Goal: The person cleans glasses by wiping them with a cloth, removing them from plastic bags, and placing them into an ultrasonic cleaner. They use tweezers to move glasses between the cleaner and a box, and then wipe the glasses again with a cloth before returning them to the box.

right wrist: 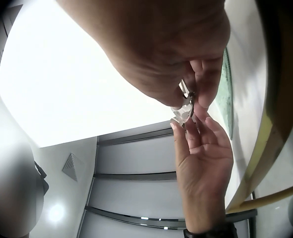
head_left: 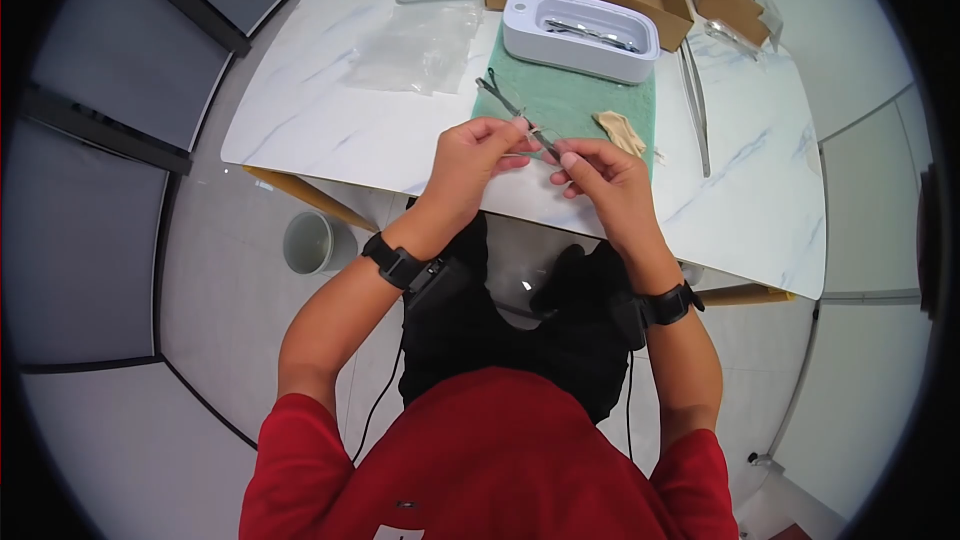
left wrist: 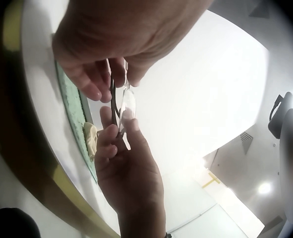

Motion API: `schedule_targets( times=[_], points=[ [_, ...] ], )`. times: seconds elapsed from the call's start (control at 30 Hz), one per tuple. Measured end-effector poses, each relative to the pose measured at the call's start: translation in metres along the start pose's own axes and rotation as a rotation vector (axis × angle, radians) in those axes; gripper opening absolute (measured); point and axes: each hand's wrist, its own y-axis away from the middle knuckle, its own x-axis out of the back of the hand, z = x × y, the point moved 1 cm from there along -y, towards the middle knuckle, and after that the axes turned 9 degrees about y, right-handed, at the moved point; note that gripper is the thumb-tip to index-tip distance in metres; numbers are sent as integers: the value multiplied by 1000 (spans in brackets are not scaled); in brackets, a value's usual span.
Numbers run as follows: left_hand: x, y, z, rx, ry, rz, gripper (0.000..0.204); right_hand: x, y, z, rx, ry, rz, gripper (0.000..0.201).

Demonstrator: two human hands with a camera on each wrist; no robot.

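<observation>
A pair of eyeglasses with dark temples and clear lenses is held between both hands above the front edge of the table. My left hand pinches the frame on one side between thumb and fingers. On the other side, my right hand grips it between thumb and forefinger. The left wrist view shows a clear lens between the two sets of fingertips. Below the glasses lies a green towel, with a crumpled beige cloth on it near the right hand.
A white ultrasonic cleaner with glasses inside stands on the towel. Behind it sits a cardboard box of several eyeglasses. Clear plastic bags lie left, long metal tweezers right. A bin is on the floor.
</observation>
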Motion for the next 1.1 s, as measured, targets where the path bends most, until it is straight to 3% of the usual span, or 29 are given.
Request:
schedule_targets(
  times=[0.17, 0.63, 0.73, 0.87, 0.97, 1.1],
  points=[
    [-3, 1, 0, 16, 60, -31, 24, 3, 2, 0, -65, -96, 17, 24],
    [-8, 5, -7, -72, -168, -50, 21, -2, 5, 9, 23, -56, 26, 22],
    [0, 4, 1, -198, -378, -76, 20, 4, 4, 7, 34, -69, 90, 21],
    [33, -19, 31, -615, -904, 101, 17, 11, 3, 15, 38, -93, 139, 21],
    [55, -39, 56, -791, -1315, 252, 22, 9, 5, 24, 60, -81, 143, 22],
    [71, -60, 65, -727, -1524, 326, 28, 10, 9, 29, 104, -75, 139, 22]
  ],
)
